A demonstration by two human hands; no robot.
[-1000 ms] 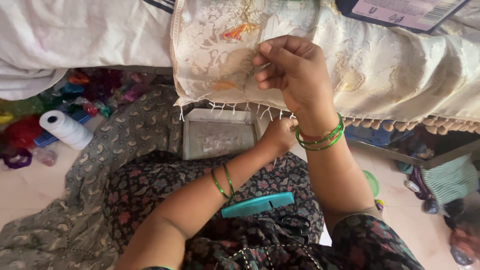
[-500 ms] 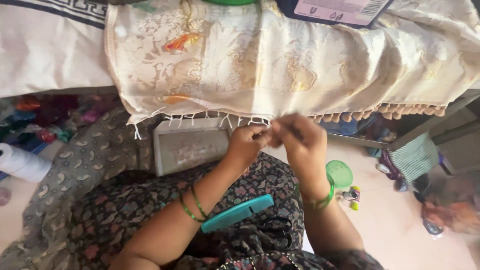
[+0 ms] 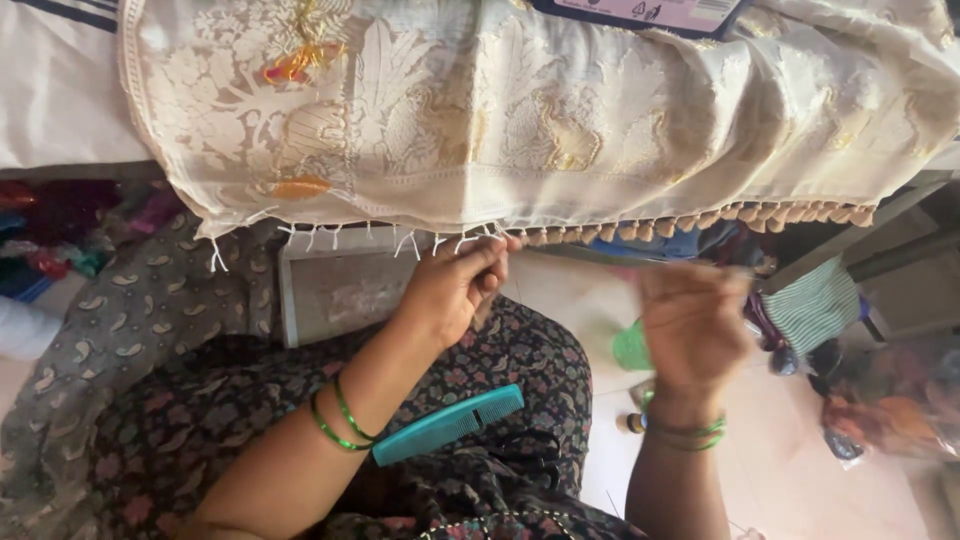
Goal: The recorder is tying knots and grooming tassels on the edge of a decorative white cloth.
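Note:
A cream and gold patterned cloth (image 3: 520, 120) hangs over a raised edge in front of me, with a fringe of small tassels (image 3: 700, 225) along its lower hem. My left hand (image 3: 455, 290) pinches the hem where the loose white threads end and the tassels begin. My right hand (image 3: 695, 325) is blurred, off to the right and below the fringe, fingers closed as if on a thin thread that I cannot make out. Both wrists wear green bangles. A teal comb (image 3: 450, 425) rests on my lap.
A grey flat box (image 3: 335, 290) sits under the cloth by my knee. Coloured thread bundles (image 3: 60, 240) lie at the left, next to a white spool (image 3: 25, 325). A green lid (image 3: 632, 348), a striped cloth (image 3: 820, 305) and bags lie on the floor at right.
My right hand came down from the cloth, met the left at the hem, then swung out to the right. The left hand stayed at the fringe. The view moved closer.

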